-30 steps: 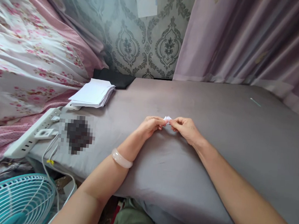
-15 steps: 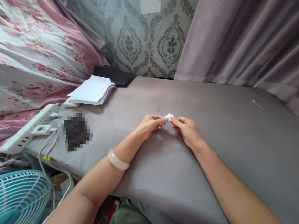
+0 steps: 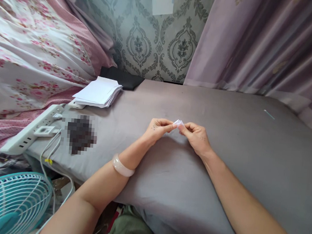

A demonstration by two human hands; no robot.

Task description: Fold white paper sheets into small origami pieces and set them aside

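Head view: left hand and right hand, fingers pinching small folded white paper, no legible writing.

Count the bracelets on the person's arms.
1: a pale bracelet on the left wrist. The right forearm is bare down to the right hand; its far side is hidden.

left hand and right hand meeting, fingers pinched together, forearms outstretched
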